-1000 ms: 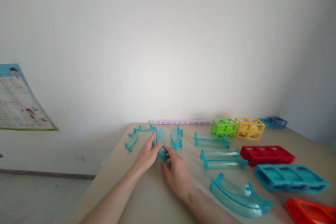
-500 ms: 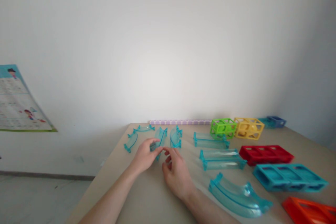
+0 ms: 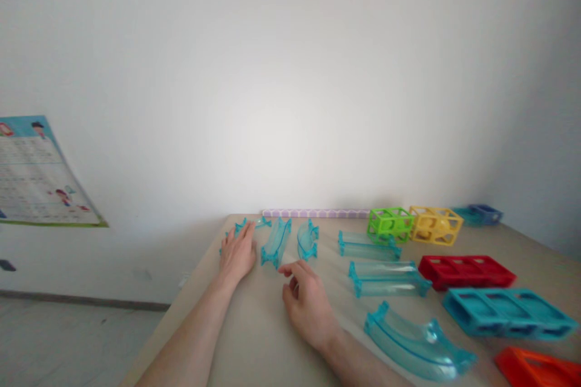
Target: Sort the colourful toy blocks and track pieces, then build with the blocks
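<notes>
My left hand [image 3: 237,254] lies over a clear blue curved track piece [image 3: 242,225] at the table's far left corner and covers most of it. Its fingers are stretched out; whether they touch the piece is hidden. To its right a straight clear track piece [image 3: 276,243] lies lengthwise away from me. My right hand [image 3: 308,302] rests just in front of that piece's near end, fingers loosely curled and apart, with nothing in it. Beyond its fingertips lies a short curved track piece [image 3: 308,240].
Right of my hands lie two straight track pieces [image 3: 389,287] and a large curved one [image 3: 417,351]. Further right are green [image 3: 389,224], yellow [image 3: 436,225], red [image 3: 465,272], teal [image 3: 508,312] and orange [image 3: 538,369] frame blocks. A purple patterned strip [image 3: 318,213] runs along the wall.
My left hand has left the straight track piece and moved left onto the curved piece. My right hand has stayed nearly in place, now apart from the left. The view has shifted slightly.
</notes>
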`<state>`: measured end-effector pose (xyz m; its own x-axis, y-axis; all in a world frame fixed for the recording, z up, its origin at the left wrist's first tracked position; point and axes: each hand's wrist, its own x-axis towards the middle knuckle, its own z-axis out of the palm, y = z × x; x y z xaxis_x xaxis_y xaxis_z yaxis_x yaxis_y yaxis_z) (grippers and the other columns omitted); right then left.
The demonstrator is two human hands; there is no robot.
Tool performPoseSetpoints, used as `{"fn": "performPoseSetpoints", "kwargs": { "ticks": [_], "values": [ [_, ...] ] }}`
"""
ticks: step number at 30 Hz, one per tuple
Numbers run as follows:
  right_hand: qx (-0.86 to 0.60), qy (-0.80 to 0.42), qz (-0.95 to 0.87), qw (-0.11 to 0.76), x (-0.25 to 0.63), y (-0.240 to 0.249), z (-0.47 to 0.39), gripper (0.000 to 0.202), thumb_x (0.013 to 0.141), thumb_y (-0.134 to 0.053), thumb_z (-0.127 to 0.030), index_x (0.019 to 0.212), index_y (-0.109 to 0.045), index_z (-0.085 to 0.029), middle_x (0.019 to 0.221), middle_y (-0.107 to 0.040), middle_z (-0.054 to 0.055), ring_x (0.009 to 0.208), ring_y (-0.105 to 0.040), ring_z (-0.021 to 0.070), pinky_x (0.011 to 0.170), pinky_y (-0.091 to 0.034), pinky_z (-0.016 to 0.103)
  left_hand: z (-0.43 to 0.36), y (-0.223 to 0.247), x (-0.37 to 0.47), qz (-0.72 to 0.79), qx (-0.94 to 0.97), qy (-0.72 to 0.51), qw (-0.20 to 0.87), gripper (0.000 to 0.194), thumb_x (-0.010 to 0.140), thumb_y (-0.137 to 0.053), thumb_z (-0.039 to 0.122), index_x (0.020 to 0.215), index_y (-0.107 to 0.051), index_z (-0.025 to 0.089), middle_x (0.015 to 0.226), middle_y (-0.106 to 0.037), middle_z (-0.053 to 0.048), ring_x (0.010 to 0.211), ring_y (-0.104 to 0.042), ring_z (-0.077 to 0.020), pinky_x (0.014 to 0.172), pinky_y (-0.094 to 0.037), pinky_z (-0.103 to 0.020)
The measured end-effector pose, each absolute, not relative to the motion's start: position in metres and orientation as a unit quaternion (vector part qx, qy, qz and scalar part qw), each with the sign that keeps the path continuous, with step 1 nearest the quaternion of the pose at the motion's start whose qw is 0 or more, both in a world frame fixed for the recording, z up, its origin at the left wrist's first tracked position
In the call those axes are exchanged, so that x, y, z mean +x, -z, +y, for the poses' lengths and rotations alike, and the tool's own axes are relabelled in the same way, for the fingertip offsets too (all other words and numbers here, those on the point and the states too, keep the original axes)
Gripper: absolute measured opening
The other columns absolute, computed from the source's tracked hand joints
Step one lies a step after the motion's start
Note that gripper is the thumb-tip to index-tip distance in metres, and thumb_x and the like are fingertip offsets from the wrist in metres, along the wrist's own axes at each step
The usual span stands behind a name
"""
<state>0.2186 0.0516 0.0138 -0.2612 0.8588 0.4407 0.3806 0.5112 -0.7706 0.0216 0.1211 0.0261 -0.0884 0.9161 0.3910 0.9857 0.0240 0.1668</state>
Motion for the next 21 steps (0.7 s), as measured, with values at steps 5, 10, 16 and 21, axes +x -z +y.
{"fn": "performPoseSetpoints", "kwargs": {
  "ticks": [5,10,16,21],
  "values": [
    [-0.409,-0.271,-0.751,0.441,0.218,-0.016,0.049,0.04,0.069,-0.045,0.004,0.098,-0.062,-0.017,0.09,-0.058,0.004,0.067,-0.055,0.0125,0.066,-0.045,0.024,0.123,-0.017,0.023,-0.723,-0.673,0.14,0.069,0.057,0.085,-0.041,0.018,0.142,-0.038,0.028,0.14,-0.05,-0.011,0.126,-0.04,-0.0376,0.1,-0.03,-0.058],
    [-0.409,-0.278,-0.753,0.434,0.219,-0.019,0.048,0.039,0.069,-0.044,0.005,0.096,-0.064,-0.015,0.088,-0.059,0.005,0.065,-0.055,0.0125,0.063,-0.045,0.024,0.122,-0.022,0.024,-0.743,-0.649,0.147,0.069,0.051,0.089,-0.038,0.028,0.139,-0.043,0.019,0.132,-0.054,-0.019,0.118,-0.046,-0.0382,0.091,-0.038,-0.056],
    [-0.404,-0.274,-0.76,0.43,0.218,-0.017,0.05,0.039,0.068,-0.045,0.006,0.094,-0.065,-0.015,0.083,-0.06,0.004,0.068,-0.057,0.0136,0.065,-0.044,0.024,0.119,-0.027,0.024,-0.751,-0.638,0.161,0.061,0.056,0.084,-0.049,0.035,0.139,-0.041,0.034,0.121,-0.057,-0.015,0.111,-0.048,-0.0403,0.084,-0.041,-0.056],
    [-0.406,-0.278,-0.763,0.419,0.218,-0.017,0.049,0.033,0.072,-0.045,0.004,0.088,-0.065,-0.016,0.079,-0.061,0.004,0.067,-0.057,0.0143,0.064,-0.044,0.025,0.118,-0.024,0.021,-0.747,-0.633,0.19,0.069,0.042,0.08,-0.055,0.031,0.122,-0.057,0.032,0.113,-0.06,-0.013,0.106,-0.051,-0.0382,0.08,-0.044,-0.052]
  ]
}}
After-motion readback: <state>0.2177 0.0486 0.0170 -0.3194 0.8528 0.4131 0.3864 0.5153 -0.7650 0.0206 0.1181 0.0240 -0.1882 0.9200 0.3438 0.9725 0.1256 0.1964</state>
